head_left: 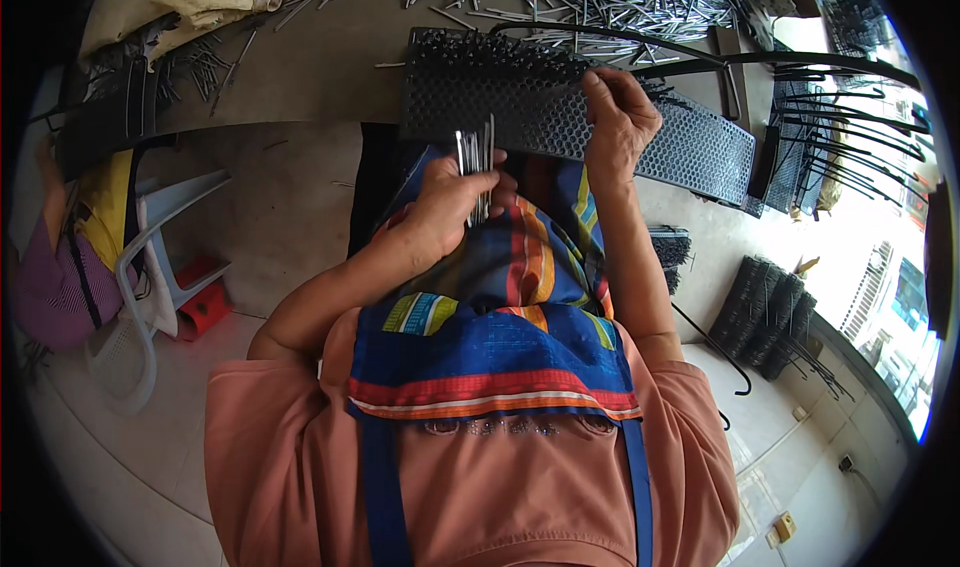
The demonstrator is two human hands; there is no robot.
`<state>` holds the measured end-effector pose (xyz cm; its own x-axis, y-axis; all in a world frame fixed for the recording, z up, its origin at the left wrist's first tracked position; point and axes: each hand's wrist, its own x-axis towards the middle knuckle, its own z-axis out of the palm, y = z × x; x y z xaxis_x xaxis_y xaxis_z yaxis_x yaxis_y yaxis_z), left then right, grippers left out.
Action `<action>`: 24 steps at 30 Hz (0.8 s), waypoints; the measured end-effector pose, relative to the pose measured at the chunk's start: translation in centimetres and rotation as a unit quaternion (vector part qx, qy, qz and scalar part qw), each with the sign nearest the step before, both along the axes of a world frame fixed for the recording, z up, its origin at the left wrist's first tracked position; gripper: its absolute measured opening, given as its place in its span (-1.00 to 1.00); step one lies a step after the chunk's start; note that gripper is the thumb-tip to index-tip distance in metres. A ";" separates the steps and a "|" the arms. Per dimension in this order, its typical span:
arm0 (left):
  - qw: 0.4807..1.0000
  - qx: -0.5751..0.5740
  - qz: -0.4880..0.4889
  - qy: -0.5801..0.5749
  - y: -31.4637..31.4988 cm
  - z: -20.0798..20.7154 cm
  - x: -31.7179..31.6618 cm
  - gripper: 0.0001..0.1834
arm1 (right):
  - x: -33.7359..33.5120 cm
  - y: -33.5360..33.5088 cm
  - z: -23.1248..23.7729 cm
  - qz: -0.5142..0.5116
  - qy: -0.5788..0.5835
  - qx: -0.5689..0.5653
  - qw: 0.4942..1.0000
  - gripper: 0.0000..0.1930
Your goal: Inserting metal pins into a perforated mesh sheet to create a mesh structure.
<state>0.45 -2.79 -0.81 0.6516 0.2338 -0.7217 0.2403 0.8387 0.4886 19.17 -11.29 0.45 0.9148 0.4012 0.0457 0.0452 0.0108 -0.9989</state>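
My left hand (pixel 462 192) is closed around a small bundle of thin silvery metal rods (pixel 474 162), held upright above my lap. In front of me lies a long black rack (pixel 500 117) full of round holes, tilted down to the right. Dark rod ends (pixel 490 55) fill the holes along its far left part. Over the rack's far edge is my right hand (pixel 622 125), thumb and forefinger pinched together beside the last filled holes. Anything between those fingertips is too small to make out.
Many loose rods (pixel 620 2) lie heaped at the table's back, behind a black bent bar (pixel 690 64). Hooked racks (pixel 820 137) hang at right; more dark racks (pixel 765 317) stand on the floor. A person in purple (pixel 65 287) sits left, near a pale chair (pixel 165 237).
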 end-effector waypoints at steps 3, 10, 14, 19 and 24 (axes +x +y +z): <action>0.993 0.031 -0.100 -0.048 -1.0 -1.0 -1.3 -0.68 | 0.6 0.7 -1.4 0.006 -0.102 0.003 0.995 -0.93; 0.994 0.052 -0.088 -0.037 -0.5 0.1 -0.9 -0.72 | -0.2 1.7 -1.3 0.047 -0.221 -0.127 0.966 -0.88; 0.999 0.037 -0.027 0.002 -0.1 0.3 0.2 -0.83 | -0.3 1.9 -1.0 0.042 -0.279 -0.157 0.947 -0.87; 1.000 0.012 0.012 0.011 0.1 0.3 1.0 -0.88 | -0.2 1.4 -0.9 0.076 -0.335 -0.196 0.918 -0.90; 0.997 -0.047 -0.005 -0.056 0.3 1.0 1.6 -0.86 | -1.9 -0.2 0.2 0.263 0.142 -0.224 0.928 -0.91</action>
<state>2.01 -2.52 0.20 0.7313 0.1616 -0.6626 0.1974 0.8798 0.4325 17.31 -11.50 0.65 0.5366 0.7159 -0.4467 -0.1148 -0.4625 -0.8791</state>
